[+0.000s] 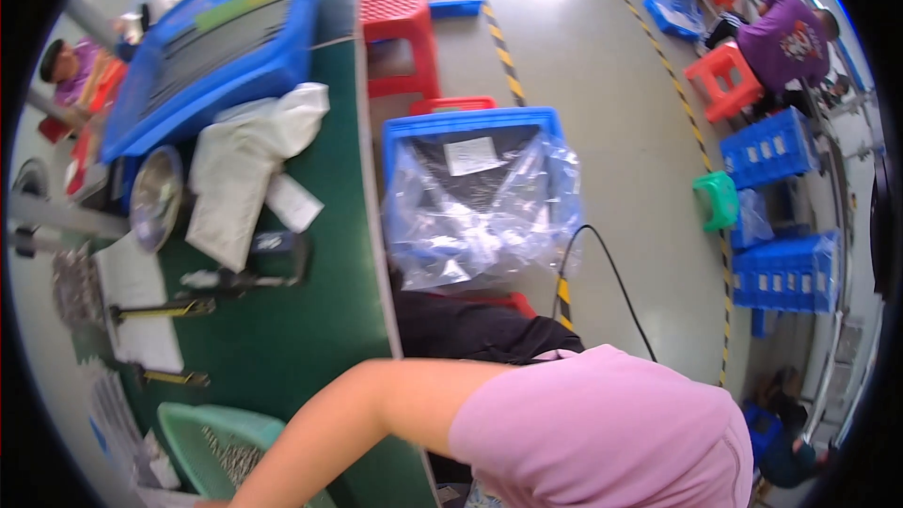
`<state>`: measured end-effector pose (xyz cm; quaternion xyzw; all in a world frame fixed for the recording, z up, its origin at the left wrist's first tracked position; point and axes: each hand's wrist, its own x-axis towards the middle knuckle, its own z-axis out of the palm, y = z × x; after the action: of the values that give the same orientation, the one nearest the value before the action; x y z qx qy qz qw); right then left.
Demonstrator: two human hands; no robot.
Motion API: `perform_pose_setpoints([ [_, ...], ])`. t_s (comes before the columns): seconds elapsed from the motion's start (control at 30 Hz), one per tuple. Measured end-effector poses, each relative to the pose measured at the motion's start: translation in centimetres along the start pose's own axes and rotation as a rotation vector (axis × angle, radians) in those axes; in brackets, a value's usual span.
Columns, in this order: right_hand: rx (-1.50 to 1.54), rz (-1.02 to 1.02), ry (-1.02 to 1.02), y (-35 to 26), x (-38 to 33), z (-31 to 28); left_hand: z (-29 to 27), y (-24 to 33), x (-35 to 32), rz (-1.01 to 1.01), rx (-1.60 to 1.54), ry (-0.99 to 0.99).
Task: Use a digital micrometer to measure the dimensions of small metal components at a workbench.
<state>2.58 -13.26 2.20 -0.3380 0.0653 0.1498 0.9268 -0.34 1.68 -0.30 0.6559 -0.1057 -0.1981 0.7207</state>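
One bare forearm of mine, which looks like the right, comes from a pink sleeve (602,423) and crosses the front edge of the green table (310,320). It passes over the rim of a light green basket (179,419) with many small metal pieces (230,456) inside. Below the basket the forearm runs off the lower edge, so my right hand and anything in it are hidden. My left hand is outside the picture. Beyond the basket lie two yellow-and-black calipers or similar tools (174,309) on white paper (141,287).
A grey cloth (230,188), metal bowl (157,198) and large blue tray (212,56) of dark strips are on the table. Beside it stand a blue crate (470,118) lined with clear plastic and a red stool (400,19). Another person (781,38) sits at far right.
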Motion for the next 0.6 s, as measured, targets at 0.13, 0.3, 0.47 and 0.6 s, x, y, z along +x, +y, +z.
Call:
perform_pose_setpoints([
  [0.13,0.029,0.112,-0.245,-0.4,-0.4,-0.4,0.3,0.5,-0.4,0.029,-0.066,0.103],
  [0.3,-0.075,-0.073,-0.138,-0.4,-0.4,-0.5,-3.5,1.0,-0.3,0.085,0.042,0.06],
  [0.47,0.019,-0.07,-0.145,0.6,0.5,-0.6,-4.3,0.9,-1.4,-0.025,-0.061,0.12],
  [0.6,-0.027,0.11,-0.137,-1.8,-2.6,-3.5,0.6,-1.0,-0.9,0.039,-0.119,0.066],
])
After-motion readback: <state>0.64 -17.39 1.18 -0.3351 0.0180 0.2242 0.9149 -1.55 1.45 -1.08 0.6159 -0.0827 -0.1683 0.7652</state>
